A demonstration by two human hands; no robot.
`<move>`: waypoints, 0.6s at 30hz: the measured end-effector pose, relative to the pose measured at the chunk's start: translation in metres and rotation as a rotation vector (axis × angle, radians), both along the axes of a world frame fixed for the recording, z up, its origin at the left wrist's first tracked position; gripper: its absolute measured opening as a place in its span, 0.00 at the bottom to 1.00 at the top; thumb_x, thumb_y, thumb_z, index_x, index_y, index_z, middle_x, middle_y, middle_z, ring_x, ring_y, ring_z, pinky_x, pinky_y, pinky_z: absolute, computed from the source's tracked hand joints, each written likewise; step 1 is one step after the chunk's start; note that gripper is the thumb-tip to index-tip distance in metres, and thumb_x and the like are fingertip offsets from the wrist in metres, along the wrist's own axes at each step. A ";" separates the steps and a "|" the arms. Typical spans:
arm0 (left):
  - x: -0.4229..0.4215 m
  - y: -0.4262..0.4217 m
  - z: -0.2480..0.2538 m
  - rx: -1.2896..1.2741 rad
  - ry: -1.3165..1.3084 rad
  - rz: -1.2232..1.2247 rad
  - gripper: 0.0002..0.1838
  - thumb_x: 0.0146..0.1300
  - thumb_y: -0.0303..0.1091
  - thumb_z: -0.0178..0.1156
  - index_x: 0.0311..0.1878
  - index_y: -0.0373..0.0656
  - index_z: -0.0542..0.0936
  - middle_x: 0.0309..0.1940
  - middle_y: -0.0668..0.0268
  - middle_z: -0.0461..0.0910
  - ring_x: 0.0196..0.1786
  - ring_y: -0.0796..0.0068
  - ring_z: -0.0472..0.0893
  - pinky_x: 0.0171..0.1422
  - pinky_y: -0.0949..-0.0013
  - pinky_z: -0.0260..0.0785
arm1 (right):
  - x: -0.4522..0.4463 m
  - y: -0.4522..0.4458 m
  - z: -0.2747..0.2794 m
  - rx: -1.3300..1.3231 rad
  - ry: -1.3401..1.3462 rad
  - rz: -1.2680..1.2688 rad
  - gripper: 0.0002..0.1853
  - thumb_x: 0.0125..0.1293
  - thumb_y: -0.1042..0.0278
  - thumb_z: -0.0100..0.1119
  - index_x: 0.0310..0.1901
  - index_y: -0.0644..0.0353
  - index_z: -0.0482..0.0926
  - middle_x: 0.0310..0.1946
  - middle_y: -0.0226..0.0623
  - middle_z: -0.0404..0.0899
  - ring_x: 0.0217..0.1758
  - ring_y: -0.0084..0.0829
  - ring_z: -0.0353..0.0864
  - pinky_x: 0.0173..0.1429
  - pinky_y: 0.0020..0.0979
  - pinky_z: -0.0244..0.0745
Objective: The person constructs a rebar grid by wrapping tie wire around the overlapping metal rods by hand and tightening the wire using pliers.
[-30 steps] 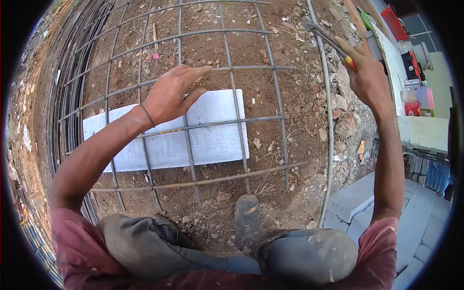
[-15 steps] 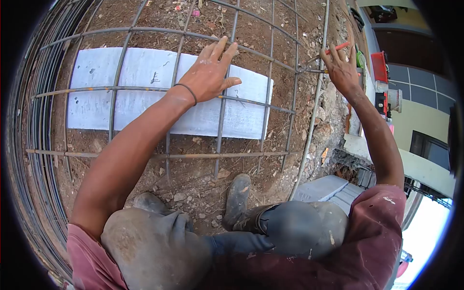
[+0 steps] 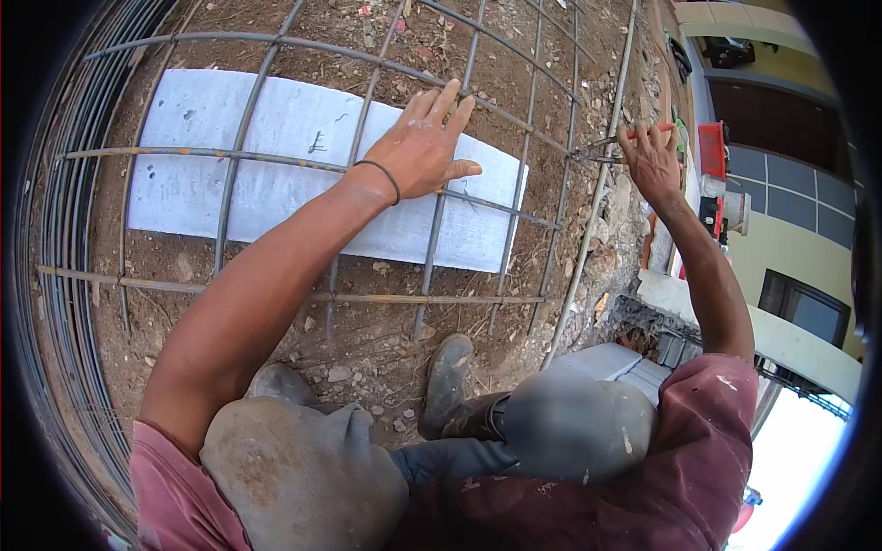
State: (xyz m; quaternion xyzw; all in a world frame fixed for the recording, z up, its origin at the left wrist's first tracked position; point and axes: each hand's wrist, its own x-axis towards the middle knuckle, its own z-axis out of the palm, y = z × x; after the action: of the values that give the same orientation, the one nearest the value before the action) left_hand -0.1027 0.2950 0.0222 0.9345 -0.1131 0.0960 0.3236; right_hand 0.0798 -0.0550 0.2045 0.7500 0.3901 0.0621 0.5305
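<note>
My left hand point(image 3: 424, 142) lies palm down with fingers outstretched on the rebar mesh point(image 3: 312, 163), above a long white block point(image 3: 303, 207) with dark pencil-like marks. The block lies on the dirt beneath the bars. To the right, my right hand point(image 3: 656, 167) is wrapped round the red-handled pincers point(image 3: 599, 159). Their jaws meet the mesh at a bar crossing near its right edge. Whether a tie wire sits in the jaws is too small to tell.
Many long loose bars point(image 3: 69, 321) run along the left side. A pipe or rod point(image 3: 595, 207) lies right of the mesh, beside rubble. Grey blocks point(image 3: 602, 361) are stacked near my right knee. A red crate point(image 3: 711, 149) stands by the building at right.
The pincers' handles have come closer together in my right hand, and that hand sits slightly lower in view. My left hand stays on the mesh; the whole view has shifted a little.
</note>
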 end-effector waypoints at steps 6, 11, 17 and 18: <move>0.000 0.000 -0.001 -0.002 0.040 -0.008 0.48 0.70 0.63 0.60 0.82 0.42 0.56 0.83 0.44 0.49 0.82 0.37 0.54 0.86 0.44 0.52 | 0.014 -0.001 0.001 -0.049 0.032 -0.016 0.14 0.72 0.65 0.52 0.57 0.50 0.75 0.50 0.35 0.74 0.57 0.37 0.74 0.69 0.57 0.63; 0.000 -0.001 -0.002 0.000 -0.011 -0.010 0.49 0.71 0.63 0.60 0.82 0.39 0.56 0.82 0.41 0.50 0.82 0.37 0.55 0.86 0.45 0.51 | 0.013 0.013 0.012 -0.132 0.098 0.152 0.09 0.72 0.67 0.52 0.48 0.55 0.80 0.41 0.37 0.82 0.55 0.40 0.79 0.71 0.56 0.67; -0.002 -0.001 -0.005 -0.004 -0.040 0.008 0.50 0.70 0.64 0.59 0.81 0.37 0.57 0.82 0.41 0.51 0.82 0.37 0.55 0.86 0.46 0.52 | 0.021 0.073 0.022 -0.111 0.409 -1.142 0.05 0.62 0.75 0.66 0.32 0.68 0.84 0.29 0.48 0.85 0.29 0.42 0.88 0.30 0.45 0.85; -0.003 -0.001 -0.005 -0.012 -0.034 0.010 0.50 0.70 0.64 0.59 0.81 0.37 0.57 0.82 0.41 0.51 0.82 0.37 0.55 0.86 0.46 0.52 | 0.044 0.054 0.013 -0.063 0.542 -1.445 0.10 0.57 0.74 0.72 0.35 0.73 0.83 0.28 0.48 0.84 0.26 0.40 0.86 0.27 0.44 0.86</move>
State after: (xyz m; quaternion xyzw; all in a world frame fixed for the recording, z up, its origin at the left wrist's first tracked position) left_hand -0.1052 0.2936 0.0172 0.9312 -0.1135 0.1143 0.3270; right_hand 0.1235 -0.0012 0.2170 0.7920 -0.0783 -0.4965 0.3466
